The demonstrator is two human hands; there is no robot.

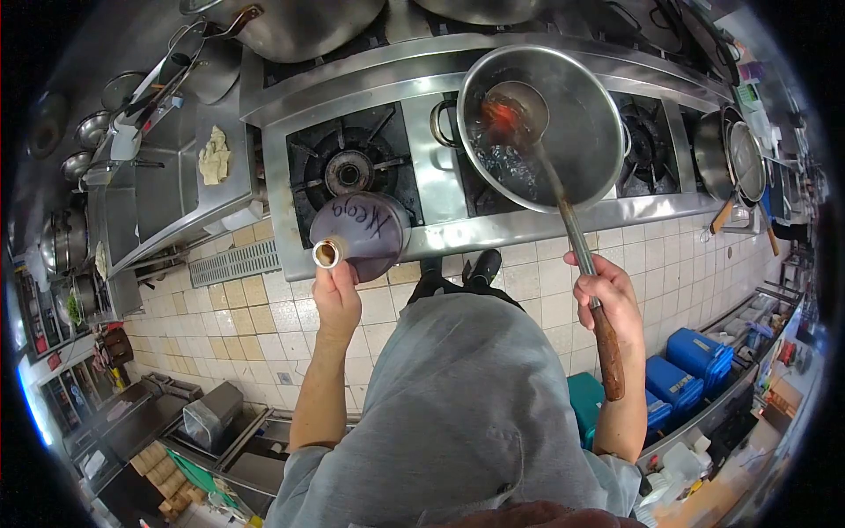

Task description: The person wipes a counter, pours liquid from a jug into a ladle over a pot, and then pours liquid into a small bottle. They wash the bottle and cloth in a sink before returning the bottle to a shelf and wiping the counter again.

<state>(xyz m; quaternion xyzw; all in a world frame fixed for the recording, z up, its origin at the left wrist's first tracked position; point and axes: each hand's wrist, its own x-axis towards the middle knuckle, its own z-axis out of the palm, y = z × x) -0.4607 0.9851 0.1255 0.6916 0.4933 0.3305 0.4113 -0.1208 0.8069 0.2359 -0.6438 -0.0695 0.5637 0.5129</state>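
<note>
A large plastic jug [377, 236] with dark handwriting on its side and an uncapped mouth is gripped near its neck by my left hand [337, 299]. Its body overlaps the front of the left burner. In my right hand [609, 297], the fingers wrap the long shaft of a ladle [573, 231], whose wooden grip extends back over my forearm. The ladle's round bowl is inside a deep steel pot [607, 150] on the stove. Something bright red-orange shows in that bowl, with dark bubbly liquid beside it.
The steel stove [437, 167] has a bare burner [349, 172] at left. More large pots [308, 26] stand behind. A crumpled cloth [214, 157] lies beside the sink at left. Further pans [717, 158] rest at right. Blue bins [697, 356] stand behind me on the right.
</note>
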